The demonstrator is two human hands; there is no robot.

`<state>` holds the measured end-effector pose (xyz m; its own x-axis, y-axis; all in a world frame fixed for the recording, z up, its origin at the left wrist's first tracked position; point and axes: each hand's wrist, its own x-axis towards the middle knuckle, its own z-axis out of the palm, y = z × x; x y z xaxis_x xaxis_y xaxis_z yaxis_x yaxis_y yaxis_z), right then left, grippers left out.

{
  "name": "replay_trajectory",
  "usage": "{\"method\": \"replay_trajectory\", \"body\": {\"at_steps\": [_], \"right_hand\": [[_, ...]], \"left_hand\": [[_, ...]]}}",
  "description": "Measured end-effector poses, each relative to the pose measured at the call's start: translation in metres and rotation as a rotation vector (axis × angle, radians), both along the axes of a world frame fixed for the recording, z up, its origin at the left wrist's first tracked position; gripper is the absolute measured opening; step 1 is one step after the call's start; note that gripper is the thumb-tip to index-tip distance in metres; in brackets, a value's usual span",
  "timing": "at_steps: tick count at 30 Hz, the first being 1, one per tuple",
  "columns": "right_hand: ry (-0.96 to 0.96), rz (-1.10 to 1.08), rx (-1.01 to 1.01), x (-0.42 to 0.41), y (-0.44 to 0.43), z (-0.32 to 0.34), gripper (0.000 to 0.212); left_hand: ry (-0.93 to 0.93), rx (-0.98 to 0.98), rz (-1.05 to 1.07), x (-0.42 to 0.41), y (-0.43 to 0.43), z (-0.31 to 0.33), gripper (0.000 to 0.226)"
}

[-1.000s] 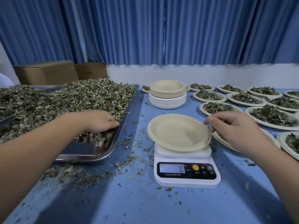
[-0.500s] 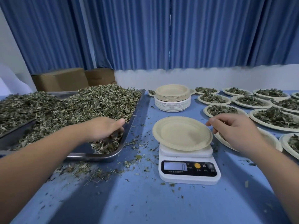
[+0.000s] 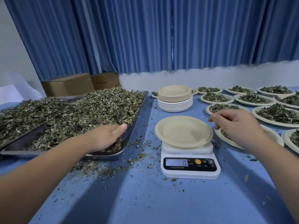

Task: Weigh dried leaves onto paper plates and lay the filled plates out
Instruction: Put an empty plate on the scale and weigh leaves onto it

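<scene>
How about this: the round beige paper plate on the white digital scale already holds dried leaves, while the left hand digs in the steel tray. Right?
Not quite. The head view shows the round beige paper plate on the white digital scale empty, no leaves on it yet. The left hand does dig in the steel tray.

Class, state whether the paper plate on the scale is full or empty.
Empty: the plate is bare inside, and the scale reads 0.
</scene>
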<state>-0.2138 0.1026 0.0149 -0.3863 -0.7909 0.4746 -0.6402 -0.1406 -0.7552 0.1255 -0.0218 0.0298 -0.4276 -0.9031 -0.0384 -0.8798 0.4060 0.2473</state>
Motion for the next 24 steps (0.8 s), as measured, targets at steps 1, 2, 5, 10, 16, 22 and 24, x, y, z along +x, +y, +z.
{"method": "replay_trajectory", "body": {"at_steps": [1,2,5,10,16,22,24], "right_hand": [[-0.001,0.006,0.001,0.000,0.000,-0.001,0.025],[-0.006,0.013,0.007,-0.001,-0.001,-0.001,0.025],[-0.008,0.023,0.035,-0.002,-0.003,-0.004,0.024],[-0.004,0.030,0.036,-0.003,-0.004,-0.004,0.025],[-0.013,0.025,0.033,-0.004,-0.004,-0.005,0.025],[-0.009,0.024,0.045,-0.003,-0.002,-0.005,0.025],[-0.003,0.020,0.051,-0.003,-0.002,-0.005,0.025]], "left_hand": [[0.000,0.031,-0.016,-0.001,0.000,-0.001,0.088],[-0.003,0.091,-0.014,-0.001,0.000,-0.003,0.088],[-0.091,0.268,0.014,-0.003,0.001,-0.007,0.093],[-0.172,0.179,-0.069,-0.004,0.013,-0.008,0.087],[-0.192,-0.210,-0.176,0.011,0.034,-0.028,0.059],[-0.013,-0.245,-0.166,0.015,0.028,-0.031,0.060],[0.038,-0.219,-0.168,0.015,0.024,-0.028,0.054]]}}
